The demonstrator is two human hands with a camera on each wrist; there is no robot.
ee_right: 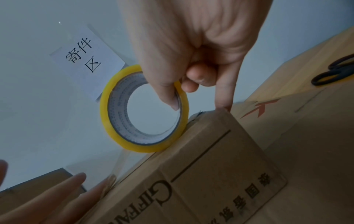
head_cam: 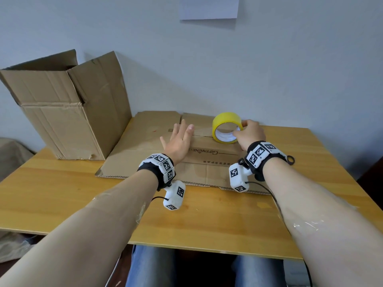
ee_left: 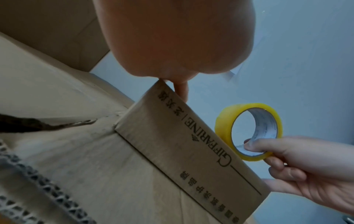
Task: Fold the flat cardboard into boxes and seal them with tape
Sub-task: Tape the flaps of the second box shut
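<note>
A flat brown cardboard sheet (head_cam: 145, 146) lies on the wooden table, with a printed cardboard panel (head_cam: 213, 154) on top of it. My left hand (head_cam: 180, 135) rests flat on the panel's left end with its fingers straight. A yellow tape roll (head_cam: 227, 128) stands on edge at the panel's far side. My right hand (head_cam: 248, 130) grips it, with the thumb inside the core (ee_right: 172, 97) and one finger touching the panel's corner (ee_right: 224, 104). A clear strip of tape (ee_right: 119, 165) runs from the roll toward my left fingers (ee_right: 76, 181).
A large open cardboard box (head_cam: 62, 104) stands at the back left of the table (head_cam: 207, 220). Black-handled scissors (ee_right: 333, 72) lie to the right, beyond my right wrist. A paper sign (head_cam: 209, 7) hangs on the wall close behind.
</note>
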